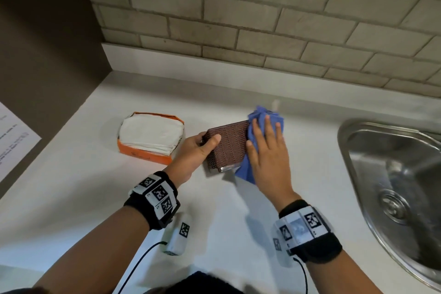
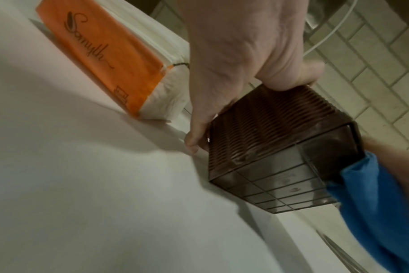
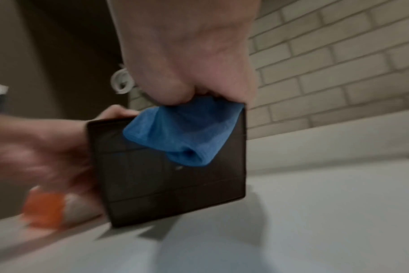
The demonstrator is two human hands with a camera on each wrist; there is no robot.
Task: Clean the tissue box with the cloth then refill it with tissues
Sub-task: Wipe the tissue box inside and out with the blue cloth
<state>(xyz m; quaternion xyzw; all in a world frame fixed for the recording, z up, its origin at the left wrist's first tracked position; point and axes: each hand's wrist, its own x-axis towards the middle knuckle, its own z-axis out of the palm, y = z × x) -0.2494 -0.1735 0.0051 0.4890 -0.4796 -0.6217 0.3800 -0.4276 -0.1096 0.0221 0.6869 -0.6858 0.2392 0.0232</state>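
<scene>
Right hand (image 1: 267, 150) flat, pressing cloth (image 1: 262, 114) on box (image 1: 229, 141); left hand (image 1: 198, 150) gripping box. Could skid across table (image 1: 71, 198) (hard push), hitting tissues (image 1: 150, 136).

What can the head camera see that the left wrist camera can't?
Only the head view shows the metal sink, both wrist bands, and the right hand pressing flat on the blue cloth. Only the left wrist view shows the writing on the orange tissue pack and the grid lines on the brown tissue box's smooth end. Both show the left hand gripping the box, the cloth, the tissues, the white counter and the brick wall.
</scene>
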